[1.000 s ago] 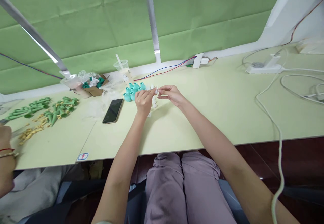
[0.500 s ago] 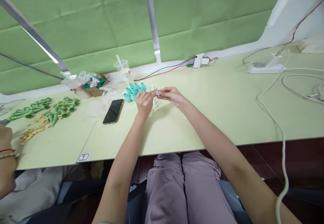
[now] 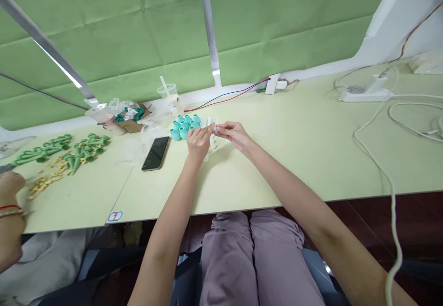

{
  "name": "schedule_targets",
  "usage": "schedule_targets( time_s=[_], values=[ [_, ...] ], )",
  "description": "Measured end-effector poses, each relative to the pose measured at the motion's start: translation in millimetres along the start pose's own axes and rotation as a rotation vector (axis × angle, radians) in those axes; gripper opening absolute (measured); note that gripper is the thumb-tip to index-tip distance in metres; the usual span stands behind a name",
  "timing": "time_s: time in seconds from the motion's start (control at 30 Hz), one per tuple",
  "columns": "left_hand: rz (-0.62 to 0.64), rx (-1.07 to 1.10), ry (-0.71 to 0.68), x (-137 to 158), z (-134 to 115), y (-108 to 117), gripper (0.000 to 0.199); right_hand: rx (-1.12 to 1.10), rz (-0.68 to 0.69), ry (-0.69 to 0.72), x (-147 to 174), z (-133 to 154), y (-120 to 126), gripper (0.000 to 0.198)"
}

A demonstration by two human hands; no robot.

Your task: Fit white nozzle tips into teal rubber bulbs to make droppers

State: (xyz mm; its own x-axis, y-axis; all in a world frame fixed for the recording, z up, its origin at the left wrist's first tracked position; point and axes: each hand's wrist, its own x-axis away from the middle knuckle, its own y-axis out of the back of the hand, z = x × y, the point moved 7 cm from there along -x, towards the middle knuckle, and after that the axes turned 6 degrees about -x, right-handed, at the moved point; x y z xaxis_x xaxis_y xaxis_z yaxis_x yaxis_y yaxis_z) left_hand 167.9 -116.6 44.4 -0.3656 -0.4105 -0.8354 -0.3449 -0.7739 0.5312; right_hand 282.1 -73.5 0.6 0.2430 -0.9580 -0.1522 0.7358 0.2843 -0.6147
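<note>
My left hand (image 3: pixel 198 142) and my right hand (image 3: pixel 234 134) meet above the table, fingertips pinched together on a small white piece (image 3: pixel 215 129). Its exact kind is too small to make out. Below and behind my fingers, several similar white pieces (image 3: pixel 213 144) stand on the table, partly hidden by my left hand. Just left of that hand is a cluster of turquoise vase-shaped pieces (image 3: pixel 182 131) with open necks, grouped upright. A dark smartphone (image 3: pixel 156 153) lies flat further left.
Clear plastic bags (image 3: pixel 152 128), a drink cup with a straw (image 3: pixel 168 94) and a small cardboard box (image 3: pixel 133 123) stand at the back. Green horn-shaped pieces (image 3: pixel 88 149) and small yellow bits (image 3: pixel 48 181) lie left, near a co-worker's hand (image 3: pixel 10 183). A white power strip (image 3: pixel 367 94) and cables are right.
My hands stay together at nearly the same spot, with slight finger movement around the white piece. The co-worker's hand at the left has shifted a little to the right.
</note>
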Motion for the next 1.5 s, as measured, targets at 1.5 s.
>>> schedule_targets(
  time_s=[1.5],
  values=[
    [-0.157, 0.030, 0.155, -6.1, 0.7, 3.2, 0.027, 0.368, -0.069, 0.356, 1.4, 43.1, -3.2, 0.024]
  ],
)
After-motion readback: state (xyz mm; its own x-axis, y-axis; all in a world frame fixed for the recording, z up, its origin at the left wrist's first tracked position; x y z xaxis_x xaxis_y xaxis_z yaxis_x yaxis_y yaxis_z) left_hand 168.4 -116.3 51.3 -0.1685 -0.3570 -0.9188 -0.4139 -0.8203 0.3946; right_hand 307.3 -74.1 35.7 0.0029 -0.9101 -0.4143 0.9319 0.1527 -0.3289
